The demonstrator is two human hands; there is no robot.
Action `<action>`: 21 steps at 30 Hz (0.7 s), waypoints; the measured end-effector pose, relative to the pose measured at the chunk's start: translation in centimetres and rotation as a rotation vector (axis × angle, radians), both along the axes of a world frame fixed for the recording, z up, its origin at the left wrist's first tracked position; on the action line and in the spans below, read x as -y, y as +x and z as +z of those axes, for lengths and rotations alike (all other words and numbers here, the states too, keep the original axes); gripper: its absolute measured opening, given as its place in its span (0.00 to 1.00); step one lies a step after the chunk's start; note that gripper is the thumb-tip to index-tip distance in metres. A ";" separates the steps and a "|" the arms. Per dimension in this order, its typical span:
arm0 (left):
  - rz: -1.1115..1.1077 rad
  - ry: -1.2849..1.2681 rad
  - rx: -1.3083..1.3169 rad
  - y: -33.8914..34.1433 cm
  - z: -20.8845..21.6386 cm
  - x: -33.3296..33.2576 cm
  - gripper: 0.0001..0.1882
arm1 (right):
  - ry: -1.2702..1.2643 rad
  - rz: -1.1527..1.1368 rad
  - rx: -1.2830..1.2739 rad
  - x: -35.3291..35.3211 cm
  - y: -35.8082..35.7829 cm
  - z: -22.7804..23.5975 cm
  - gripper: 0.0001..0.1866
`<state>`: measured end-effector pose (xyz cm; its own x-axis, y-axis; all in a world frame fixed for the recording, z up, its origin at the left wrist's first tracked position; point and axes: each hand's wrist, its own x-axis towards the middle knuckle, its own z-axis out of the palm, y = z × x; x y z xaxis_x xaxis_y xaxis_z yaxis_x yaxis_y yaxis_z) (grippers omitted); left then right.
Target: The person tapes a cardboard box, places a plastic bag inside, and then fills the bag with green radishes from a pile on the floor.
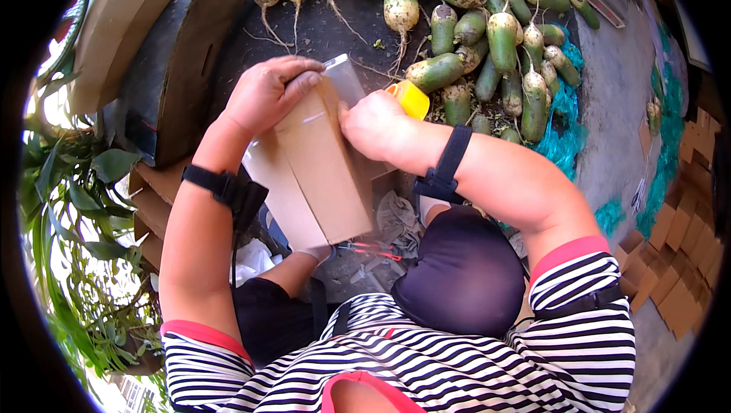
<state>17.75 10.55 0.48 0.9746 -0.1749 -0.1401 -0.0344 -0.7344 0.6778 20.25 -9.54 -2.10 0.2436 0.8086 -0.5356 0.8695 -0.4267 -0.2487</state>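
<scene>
A long brown cardboard box (320, 165) stands tilted between my legs, its flaps meeting in a seam along the upper face. My left hand (272, 95) is closed over its far end, thumb and fingers gripping the edge. Beside the box's right edge, my right hand (375, 125) is closed in a fist around a yellow plastic tool (412, 99). Most of that tool is hidden by the hand, so its exact kind does not show. A shiny grey flat surface (344, 82) shows just beyond the box, between my hands.
Green radishes (435, 72) with pale root ends lie on the dark surface ahead, several heaped at the right on teal plastic (567, 120). Cardboard boxes (126, 28) stand at left near leafy plants (84, 200). Stacked cardboard (678, 261) lies far right; a grey rag (397, 223) lies below.
</scene>
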 end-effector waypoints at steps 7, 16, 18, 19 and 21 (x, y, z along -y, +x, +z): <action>0.419 0.099 0.552 -4.8 3.5 1.1 0.17 | -0.131 -0.177 -0.040 6.4 2.1 9.4 0.18; 0.967 -1.521 -0.249 -19.0 8.6 13.6 0.25 | 0.544 -0.551 -0.784 12.8 -2.2 21.9 0.22; 0.880 -1.797 -0.312 -19.7 10.9 15.2 0.28 | 0.487 -0.495 -0.740 12.9 -3.9 23.6 0.22; 0.864 -1.810 -0.260 -20.1 11.9 15.6 0.28 | 0.462 -0.462 -0.673 12.9 -4.5 23.9 0.22; 0.882 -1.699 -0.226 -21.5 12.4 15.7 0.28 | 0.508 -0.419 -0.573 12.8 -6.0 23.7 0.23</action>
